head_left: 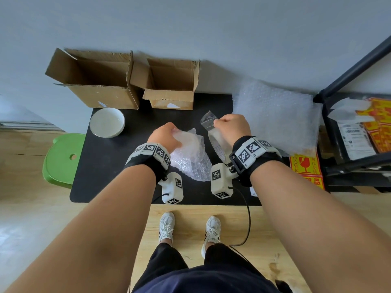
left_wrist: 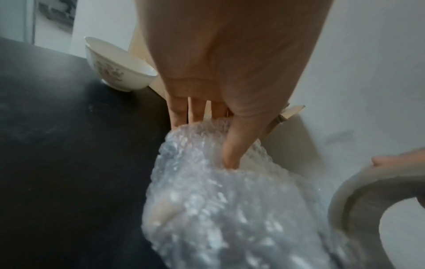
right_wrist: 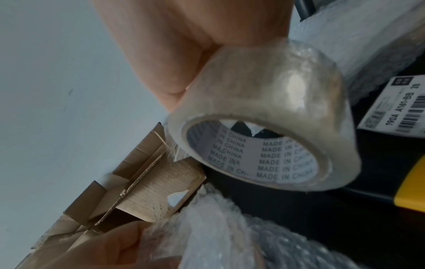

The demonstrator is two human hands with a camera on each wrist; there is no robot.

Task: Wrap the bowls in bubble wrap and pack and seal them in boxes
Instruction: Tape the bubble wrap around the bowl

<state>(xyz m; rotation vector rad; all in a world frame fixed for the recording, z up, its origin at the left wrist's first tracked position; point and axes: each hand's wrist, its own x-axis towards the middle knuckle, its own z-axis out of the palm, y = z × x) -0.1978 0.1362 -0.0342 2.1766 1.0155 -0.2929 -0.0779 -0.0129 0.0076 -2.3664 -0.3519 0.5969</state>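
Head view | wrapped bowl (head_left: 190,153) on counter (head_left: 110,166) — left hand (head_left: 167,136) fingers curled, pinning its bubble wrap | right hand (head_left: 232,125) just right of bundle — grips tape roll (head_left: 218,142), loose end raised | unwrapped bowl (head_left: 106,122) far left

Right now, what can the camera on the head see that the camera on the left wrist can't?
Only the head view shows the green stool, the white shoes, the red and yellow stickers and the pile of bubble wrap sheets. Only the left wrist view shows the flower pattern on the side of the unwrapped bowl. Both show that bowl, the left hand gripping the bubble-wrapped bundle, the tape roll and the black table.
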